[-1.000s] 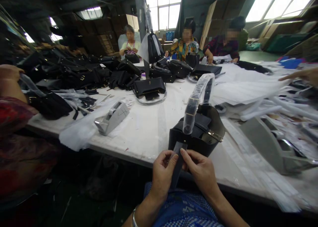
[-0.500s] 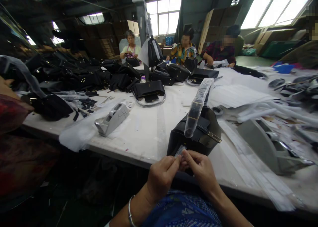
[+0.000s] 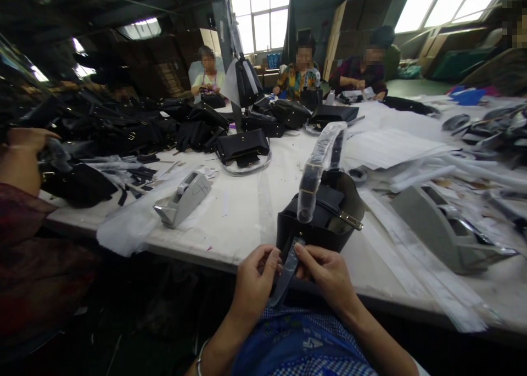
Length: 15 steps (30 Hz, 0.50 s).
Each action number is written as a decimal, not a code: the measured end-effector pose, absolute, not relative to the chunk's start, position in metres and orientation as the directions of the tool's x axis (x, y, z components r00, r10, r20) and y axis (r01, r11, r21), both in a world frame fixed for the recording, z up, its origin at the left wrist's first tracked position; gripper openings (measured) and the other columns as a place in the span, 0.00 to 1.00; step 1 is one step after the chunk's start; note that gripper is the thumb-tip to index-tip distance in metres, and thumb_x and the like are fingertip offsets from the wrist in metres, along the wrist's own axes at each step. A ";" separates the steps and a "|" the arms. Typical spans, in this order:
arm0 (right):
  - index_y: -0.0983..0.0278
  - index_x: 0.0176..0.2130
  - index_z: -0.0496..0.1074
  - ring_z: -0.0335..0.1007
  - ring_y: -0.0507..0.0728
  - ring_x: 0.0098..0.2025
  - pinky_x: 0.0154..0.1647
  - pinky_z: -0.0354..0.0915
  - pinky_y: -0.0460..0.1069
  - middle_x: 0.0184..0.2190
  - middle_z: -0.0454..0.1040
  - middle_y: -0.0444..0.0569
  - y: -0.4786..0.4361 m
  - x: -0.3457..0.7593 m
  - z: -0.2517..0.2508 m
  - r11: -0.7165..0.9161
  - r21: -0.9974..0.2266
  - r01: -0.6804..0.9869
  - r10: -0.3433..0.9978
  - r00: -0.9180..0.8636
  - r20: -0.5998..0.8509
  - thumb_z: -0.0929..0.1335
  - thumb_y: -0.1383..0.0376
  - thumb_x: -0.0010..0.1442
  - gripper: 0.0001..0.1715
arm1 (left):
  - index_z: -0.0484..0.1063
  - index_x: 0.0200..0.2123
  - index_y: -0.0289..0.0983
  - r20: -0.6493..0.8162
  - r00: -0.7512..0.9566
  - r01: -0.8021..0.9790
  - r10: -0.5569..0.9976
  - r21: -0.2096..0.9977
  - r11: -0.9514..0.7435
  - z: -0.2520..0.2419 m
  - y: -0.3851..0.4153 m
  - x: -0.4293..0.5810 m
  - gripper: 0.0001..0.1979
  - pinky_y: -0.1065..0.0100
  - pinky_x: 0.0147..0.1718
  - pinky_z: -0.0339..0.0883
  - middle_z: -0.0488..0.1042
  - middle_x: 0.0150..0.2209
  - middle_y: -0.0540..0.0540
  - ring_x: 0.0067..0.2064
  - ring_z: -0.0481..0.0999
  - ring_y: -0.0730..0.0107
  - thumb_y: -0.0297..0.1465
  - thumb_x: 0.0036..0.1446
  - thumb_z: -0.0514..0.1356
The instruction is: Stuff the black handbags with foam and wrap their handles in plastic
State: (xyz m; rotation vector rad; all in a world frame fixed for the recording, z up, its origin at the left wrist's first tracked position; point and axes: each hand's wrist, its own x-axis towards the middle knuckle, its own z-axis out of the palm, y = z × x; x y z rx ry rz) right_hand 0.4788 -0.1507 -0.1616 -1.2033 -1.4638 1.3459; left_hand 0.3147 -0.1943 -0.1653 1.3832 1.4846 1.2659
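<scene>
A black handbag (image 3: 313, 222) stands at the table's near edge, its plastic-wrapped handle (image 3: 310, 184) arching up. From its near side a plastic-wrapped strap (image 3: 286, 277) hangs down over the edge towards my lap. My right hand (image 3: 327, 269) pinches this strap near its top, thumb on the wrapping. Just left of the strap, my left hand (image 3: 255, 280) is curled with thumb and fingertips close together; whatever they pinch, if anything, is too small to make out. A gold-coloured clasp (image 3: 351, 220) shows on the bag's right side.
Grey tape dispensers stand on the left (image 3: 183, 200) and right (image 3: 447, 230) of the table. Another black bag (image 3: 242, 148) lies farther back, beside a heap of black bags (image 3: 135, 126). White strips (image 3: 420, 266) lie at right. Several co-workers sit or stand around; one arm (image 3: 20, 162) reaches in at left.
My hands have come apart from their joint pinch; the left moved left and the strap now shows between them. The co-worker's arm at left has come farther into view.
</scene>
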 end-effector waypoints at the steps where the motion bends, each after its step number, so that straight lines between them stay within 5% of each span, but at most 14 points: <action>1: 0.64 0.24 0.75 0.66 0.50 0.20 0.23 0.61 0.44 0.18 0.72 0.45 -0.150 0.478 -0.163 0.026 -0.988 0.149 0.973 -0.231 -0.009 0.67 0.50 0.64 0.25 | 0.73 0.36 0.37 0.010 -0.100 0.180 0.995 0.984 0.008 -0.166 -0.191 0.318 0.13 0.71 0.32 0.71 0.76 0.31 0.47 0.33 0.77 0.68 0.39 0.65 0.55; 7: 0.64 0.19 0.70 0.64 0.50 0.22 0.26 0.59 0.45 0.18 0.69 0.43 -0.149 0.478 -0.165 0.314 -0.889 0.333 0.941 -0.231 0.246 0.65 0.57 0.67 0.27 | 0.69 0.38 0.37 -0.230 0.020 -0.115 0.973 0.966 0.231 -0.178 -0.190 0.343 0.18 0.77 0.16 0.58 0.68 0.23 0.55 0.18 0.63 0.80 0.47 0.58 0.61; 12: 0.64 0.25 0.76 0.67 0.49 0.20 0.25 0.62 0.44 0.18 0.73 0.43 -0.151 0.514 -0.155 0.339 -0.872 0.352 0.927 -0.286 0.245 0.65 0.58 0.67 0.22 | 0.75 0.41 0.36 -0.208 -0.069 -0.122 0.976 0.972 0.199 -0.190 -0.194 0.340 0.20 0.70 0.42 0.71 0.78 0.36 0.45 0.38 0.77 0.67 0.45 0.52 0.67; 15: 0.63 0.31 0.78 0.73 0.53 0.24 0.30 0.67 0.46 0.22 0.76 0.45 -0.145 0.576 -0.148 0.253 -0.846 0.469 0.947 0.058 0.316 0.66 0.56 0.66 0.18 | 0.77 0.40 0.35 -0.171 -0.165 -0.020 0.971 0.985 0.170 -0.202 -0.194 0.330 0.22 0.66 0.47 0.70 0.79 0.41 0.42 0.45 0.78 0.58 0.46 0.48 0.69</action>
